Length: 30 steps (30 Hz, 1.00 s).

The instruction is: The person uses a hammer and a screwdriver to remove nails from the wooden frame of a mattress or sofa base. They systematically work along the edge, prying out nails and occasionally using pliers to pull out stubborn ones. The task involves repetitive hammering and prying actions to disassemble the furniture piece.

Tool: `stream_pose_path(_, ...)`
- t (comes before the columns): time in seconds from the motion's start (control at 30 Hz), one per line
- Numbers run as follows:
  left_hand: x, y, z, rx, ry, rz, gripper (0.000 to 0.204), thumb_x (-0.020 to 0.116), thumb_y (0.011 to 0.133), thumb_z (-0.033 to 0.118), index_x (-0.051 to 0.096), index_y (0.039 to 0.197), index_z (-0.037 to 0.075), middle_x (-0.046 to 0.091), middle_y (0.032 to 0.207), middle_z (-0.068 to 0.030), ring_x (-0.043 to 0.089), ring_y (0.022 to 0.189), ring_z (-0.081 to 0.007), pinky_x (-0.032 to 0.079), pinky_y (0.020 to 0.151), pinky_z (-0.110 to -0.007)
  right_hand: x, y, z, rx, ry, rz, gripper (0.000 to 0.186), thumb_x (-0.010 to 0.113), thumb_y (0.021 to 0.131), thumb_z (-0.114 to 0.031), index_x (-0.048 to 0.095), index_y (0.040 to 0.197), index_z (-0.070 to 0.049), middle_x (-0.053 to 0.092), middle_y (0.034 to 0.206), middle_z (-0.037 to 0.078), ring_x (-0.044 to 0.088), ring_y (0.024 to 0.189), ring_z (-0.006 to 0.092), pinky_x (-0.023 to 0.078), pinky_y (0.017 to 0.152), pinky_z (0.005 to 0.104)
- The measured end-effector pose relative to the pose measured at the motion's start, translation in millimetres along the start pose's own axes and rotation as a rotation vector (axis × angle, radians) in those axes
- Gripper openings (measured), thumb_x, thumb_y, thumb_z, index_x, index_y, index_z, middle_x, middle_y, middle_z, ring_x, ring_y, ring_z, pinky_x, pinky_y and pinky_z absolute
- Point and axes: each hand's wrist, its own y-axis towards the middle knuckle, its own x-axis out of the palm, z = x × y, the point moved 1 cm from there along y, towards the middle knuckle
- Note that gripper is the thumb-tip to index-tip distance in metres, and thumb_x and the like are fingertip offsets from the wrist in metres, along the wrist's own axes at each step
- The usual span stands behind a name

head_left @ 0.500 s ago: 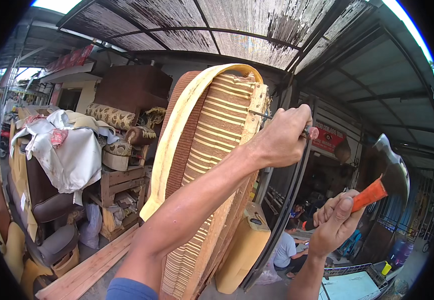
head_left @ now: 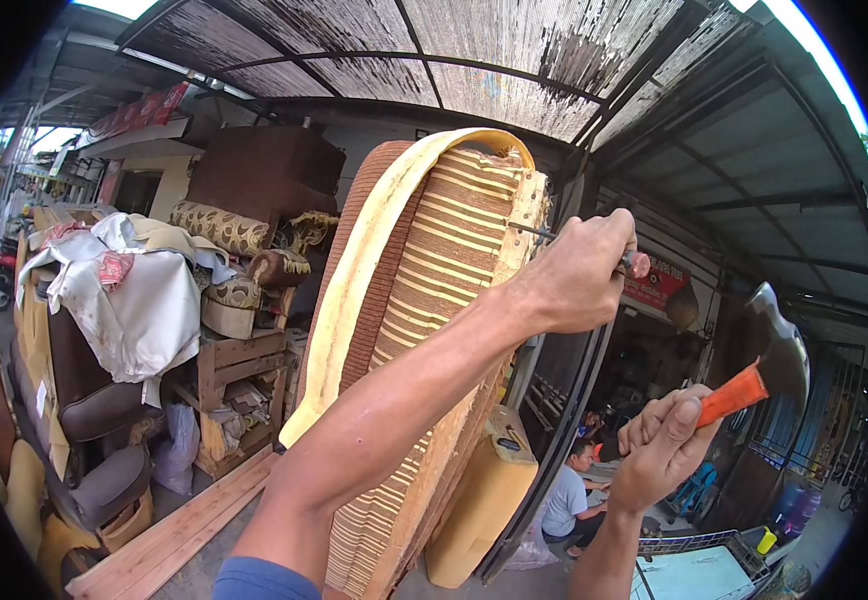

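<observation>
My left hand (head_left: 579,270) is closed around a screwdriver-like tool (head_left: 637,264), its reddish handle end poking out past the fist. The tool's thin dark shaft reaches left to the wooden edge (head_left: 525,215) of an upright upholstered furniture piece (head_left: 449,255); whether the tip is in the wood I cannot tell. Brown and yellow striped fabric covers that piece, and a yellowish band (head_left: 359,280) curves over its top and side. Lower right, my right hand (head_left: 659,450) grips a hammer (head_left: 734,394) by its orange handle. The metal head is raised apart from the tool, slightly blurred.
Behind the piece stands a yellow foam-like block (head_left: 484,500). Wooden planks (head_left: 179,535) lie on the ground at left, near piled old upholstery and a white cloth (head_left: 139,310). A person in a grey shirt (head_left: 564,500) sits beyond, left of a metal-framed cart (head_left: 699,578).
The view has shifted slightly. The hammer head sits a little lower and further left. My left hand still holds the tool at the wooden edge.
</observation>
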Motion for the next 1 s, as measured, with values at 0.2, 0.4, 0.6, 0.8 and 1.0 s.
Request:
stream_pose_path(0.2, -3.7, -7.3, 3.8, -0.024, 0.005, -0.018, 0.016, 0.056, 0.082, -0.01, 0.048, 0.095, -0.004, 0.067, 0.084, -0.0226, 0.069, 0.086, -0.0403, 0.053, 0.074, -0.045, -2.4, -1.7, -8.6, -0.022, -0.059, 0.019, 0.03, 0.051, 0.107, -0.035, 0.042, 0.103, -0.007, 0.035, 0.066, -0.006, 0.028, 0.051, -0.0004, 0.024, 0.044, 0.0174)
stream_pose_path(0.4, -10.8, -5.3, 1.3, -0.005, -0.067, 0.014, 0.015, 0.056, 0.082, -0.009, 0.049, 0.095, -0.004, 0.066, 0.083, -0.0231, 0.068, 0.083, -0.0396, 0.051, 0.072, -0.044, 6.1, -7.1, 0.9, -0.132, -0.218, 0.071, 0.025, 0.052, 0.107, -0.031, 0.046, 0.105, -0.007, 0.036, 0.065, -0.007, 0.031, 0.052, 0.0003, 0.027, 0.045, 0.0181)
stream_pose_path(0.6, -11.8, -5.7, -1.9, -0.019, -0.032, 0.011, 0.015, 0.056, 0.081, -0.01, 0.048, 0.092, -0.003, 0.064, 0.08, -0.0214, 0.067, 0.081, -0.0405, 0.049, 0.07, -0.046, -13.5, -4.6, -11.9, 0.23, -0.139, 0.061, 0.021, 0.048, 0.109, -0.024, 0.048, 0.108, -0.003, 0.047, 0.065, -0.001, 0.042, 0.052, 0.0084, 0.032, 0.047, 0.0244)
stream_pose_path(0.8, -11.2, -5.0, -8.7, -0.073, 0.009, -0.028, 0.016, 0.057, 0.081, -0.009, 0.05, 0.092, -0.002, 0.067, 0.082, -0.0221, 0.068, 0.084, -0.04, 0.051, 0.071, -0.047, 2.7, -7.5, 25.2, 0.103, -0.452, -0.081, 0.025, 0.049, 0.109, -0.028, 0.048, 0.114, -0.003, 0.042, 0.065, -0.003, 0.037, 0.05, 0.0031, 0.03, 0.044, 0.0207)
stream_pose_path(1.0, -9.1, -7.2, -11.1, -0.066, 0.049, -0.077, 0.016, 0.057, 0.082, -0.007, 0.049, 0.095, -0.002, 0.068, 0.085, -0.0235, 0.068, 0.089, -0.0443, 0.051, 0.074, -0.048, 20.1, -1.0, 33.8, 0.043, -0.542, -0.112, 0.024, 0.049, 0.109, -0.028, 0.05, 0.109, -0.004, 0.038, 0.062, -0.003, 0.036, 0.049, 0.0021, 0.03, 0.043, 0.0228)
